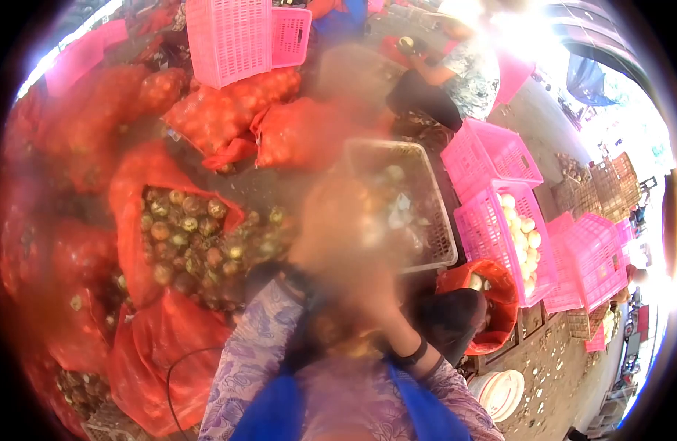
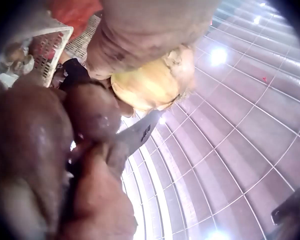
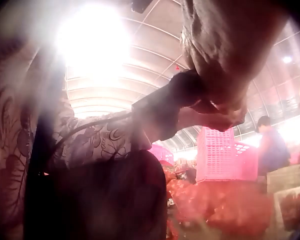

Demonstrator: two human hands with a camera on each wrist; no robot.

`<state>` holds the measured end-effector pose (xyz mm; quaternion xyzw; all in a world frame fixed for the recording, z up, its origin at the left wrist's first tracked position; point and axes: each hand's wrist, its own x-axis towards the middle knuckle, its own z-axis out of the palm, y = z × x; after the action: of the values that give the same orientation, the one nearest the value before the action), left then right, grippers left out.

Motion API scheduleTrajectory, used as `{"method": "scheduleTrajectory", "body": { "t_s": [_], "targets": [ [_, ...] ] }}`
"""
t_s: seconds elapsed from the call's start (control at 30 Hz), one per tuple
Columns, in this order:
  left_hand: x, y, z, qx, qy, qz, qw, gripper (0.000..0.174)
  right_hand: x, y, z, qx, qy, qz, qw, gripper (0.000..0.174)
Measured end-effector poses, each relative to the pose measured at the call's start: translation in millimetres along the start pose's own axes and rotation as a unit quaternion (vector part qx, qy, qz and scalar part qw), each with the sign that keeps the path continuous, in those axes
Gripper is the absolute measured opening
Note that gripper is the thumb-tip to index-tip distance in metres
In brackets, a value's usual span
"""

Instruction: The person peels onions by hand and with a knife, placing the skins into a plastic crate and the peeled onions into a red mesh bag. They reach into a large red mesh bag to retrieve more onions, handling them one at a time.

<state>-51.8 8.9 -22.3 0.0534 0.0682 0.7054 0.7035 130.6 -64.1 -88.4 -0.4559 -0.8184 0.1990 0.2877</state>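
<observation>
Left hand (image 2: pixel 152 37) grips an onion (image 2: pixel 145 87), yellowish and papery at one end, right up against the palm. Right hand (image 3: pixel 225 47) has its fingers curled round a knife (image 2: pixel 142 130); the blade sticks out just beside the onion (contact with it: cannot tell). Head view is smeared over both hands, so grip detail comes from the left wrist view only.

Hands are in front of the seated person's torso, above the lap. White crate (image 1: pixel 443 209) sits ahead and to the right, some pale pieces inside. On the left, a red mesh sack (image 1: pixel 132 246) gapes, unpeeled onions (image 1: pixel 188 228) spilling from its mouth. Further right: pink crate (image 1: pixel 474 228) with pale onions (image 1: pixel 528 239), red tub (image 1: pixel 506 312) just beside it, white bucket (image 1: pixel 500 393) nearer the person. Another person (image 1: pixel 474 73) sits beyond the white crate.
</observation>
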Motion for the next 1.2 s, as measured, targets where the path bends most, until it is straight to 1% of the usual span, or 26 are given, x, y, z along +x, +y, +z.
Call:
{"method": "scheduleTrajectory", "body": {
  "t_s": [0.03, 0.07, 0.1, 0.13, 0.17, 0.2, 0.23, 0.27, 0.3, 0.37, 0.4, 0.47, 0.57, 0.6, 0.67, 0.7, 0.77, 0.8, 0.87, 0.9, 0.97, 1.0, 1.07, 1.1, 1.17, 1.2],
  "targets": [
    [-1.4, 1.0, 0.2, 0.020, 0.029, 0.023, 0.999, 0.032, -0.1, 1.8, -1.9, -0.280, 0.100, -0.142, 0.944, 0.035],
    [-3.0, 2.5, 1.9, 0.039, 0.058, 0.047, 0.996, 0.031, 0.8, 3.2, -3.8, -0.528, 0.189, -0.270, 0.783, 0.036],
    [-5.1, 3.0, 5.3, 0.049, 0.066, 0.058, 0.995, 0.030, 7.6, -11.0, -19.5, -0.527, 0.189, -0.272, 0.782, 0.036],
    [-6.9, 4.4, 11.0, 0.048, 0.053, 0.064, 0.995, 0.029, 17.6, -39.1, -48.1, -0.277, -0.051, -0.048, 0.958, 0.036],
    [-12.0, 4.5, 13.9, 0.047, 0.038, 0.068, 0.996, 0.029, 22.7, -56.1, -67.5, 0.028, -0.281, 0.188, 0.941, 0.035],
    [-14.2, 4.6, 18.0, 0.041, 0.013, 0.069, 0.997, 0.028, 23.1, -55.3, -77.3, 0.029, -0.281, 0.187, 0.941, 0.035],
    [-16.0, 3.6, 22.2, 0.029, -0.027, 0.065, 0.997, 0.027, 23.8, -50.6, -88.5, 0.021, -0.214, -0.004, 0.977, 0.034],
    [-17.1, 1.7, 26.9, 0.018, -0.077, 0.062, 0.995, 0.027, 24.2, -47.2, -96.6, 0.011, -0.137, -0.195, 0.971, 0.032],
    [-18.5, 1.0, 30.0, 0.009, -0.142, 0.059, 0.988, 0.026, 24.2, -46.6, -100.8, 0.012, -0.136, -0.196, 0.971, 0.032],
    [-21.2, 1.3, 35.1, -0.002, -0.231, 0.053, 0.971, 0.025, 22.8, -46.1, -104.9, 0.147, -0.146, -0.107, 0.972, 0.030],
    [-22.9, 2.4, 35.7, -0.001, -0.232, 0.055, 0.971, 0.025, 23.2, -41.5, -102.6, 0.147, -0.146, -0.108, 0.972, 0.030],
    [-26.3, 3.9, 37.3, -0.003, 0.098, 0.041, 0.994, 0.028, 25.8, -18.6, -86.6, 0.187, -0.140, -0.061, 0.970, 0.029],
    [-29.9, -1.7, 41.9, 0.055, 0.127, 0.023, 0.990, 0.033, 22.3, 9.4, -67.7, 0.248, -0.124, 0.019, 0.961, 0.029],
    [-26.5, -1.1, 38.3, 0.055, 0.125, 0.021, 0.990, 0.033, 31.8, -11.1, -83.0, 0.247, -0.122, 0.018, 0.961, 0.029],
    [-19.5, -2.1, 24.7, 0.096, 0.080, 0.023, 0.992, 0.034, 60.3, -74.4, -123.1, 0.093, -0.024, -0.063, 0.993, 0.034],
    [-18.1, -6.3, 24.6, 0.097, 0.078, 0.017, 0.992, 0.034, 65.4, -77.6, -120.8, 0.091, -0.020, -0.059, 0.994, 0.034],
    [-15.6, -12.4, 28.3, 0.136, 0.068, 0.092, 0.984, 0.031, 74.9, -81.6, -114.3, -0.161, 0.066, -0.109, 0.979, 0.033],
    [-17.8, -13.7, 30.2, 0.136, 0.067, 0.090, 0.984, 0.031, 78.1, -83.9, -109.0, -0.163, 0.068, -0.108, 0.978, 0.033],
    [-24.0, -15.1, 32.5, 0.235, 0.051, 0.136, 0.961, 0.027, 82.4, -83.1, -97.2, -0.004, 0.035, 0.045, 0.998, 0.032],
    [-23.2, -16.8, 31.0, 0.235, 0.052, 0.135, 0.961, 0.027, 83.8, -72.8, -88.4, -0.004, 0.034, 0.047, 0.998, 0.032],
    [-21.4, -20.3, 23.5, 0.252, 0.089, 0.177, 0.947, 0.024, 85.7, -60.0, -73.0, 0.061, 0.080, 0.030, 0.994, 0.053],
    [-19.4, -20.3, 17.4, 0.254, 0.090, 0.176, 0.947, 0.024, 84.8, -61.2, -73.8, 0.063, 0.080, 0.031, 0.994, 0.053],
    [-15.4, -20.7, 6.8, 0.290, 0.110, 0.201, 0.929, 0.024, 82.6, -67.5, -79.5, 0.226, 0.019, 0.073, 0.971, 0.051],
    [-14.9, -21.1, 8.1, 0.291, 0.110, 0.199, 0.929, 0.024, 81.5, -61.5, -68.8, 0.227, 0.020, 0.074, 0.971, 0.051],
    [-14.5, -25.0, 11.9, 0.296, 0.186, 0.239, 0.906, 0.026, 77.6, -43.0, -40.6, 0.030, 0.082, -0.047, 0.995, 0.049],
    [-19.9, -25.5, 21.3, 0.296, 0.186, 0.238, 0.906, 0.026, 78.5, -63.5, -59.5, 0.030, 0.083, -0.046, 0.995, 0.049]
  ]
}}
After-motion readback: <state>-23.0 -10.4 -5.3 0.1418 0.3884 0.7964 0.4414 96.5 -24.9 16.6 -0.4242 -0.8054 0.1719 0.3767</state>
